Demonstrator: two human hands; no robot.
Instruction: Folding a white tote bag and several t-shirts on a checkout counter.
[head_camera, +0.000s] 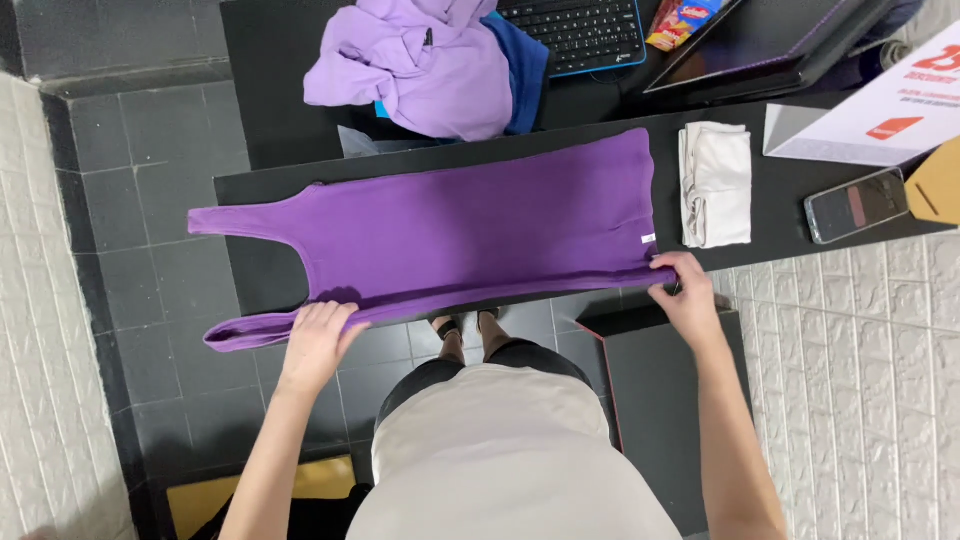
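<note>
Flat across the black worktop (780, 200) lies a purple ribbed sleeveless dress (470, 235), straps hanging off the left end. Left hand (318, 340) grips its near edge by the armhole; right hand (688, 295) pinches the near hem corner. Beyond lie a folded white cloth (716, 184) and a smartphone (856, 205).

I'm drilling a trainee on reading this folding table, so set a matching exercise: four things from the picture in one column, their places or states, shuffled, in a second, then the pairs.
Things:
1. Long purple ribbed tank dress
2. Folded white cloth
3. Dark-screened smartphone
4. Crumpled lilac hooded top

Places or states:
A. Heaped beside a black keyboard
B. Lying at the table's right end, near a tan card
C. Spread flat, gripped at its near edge by the left hand and right hand
D. Resting just past the dress's hem

Pairs: 1-C, 2-D, 3-B, 4-A
</note>
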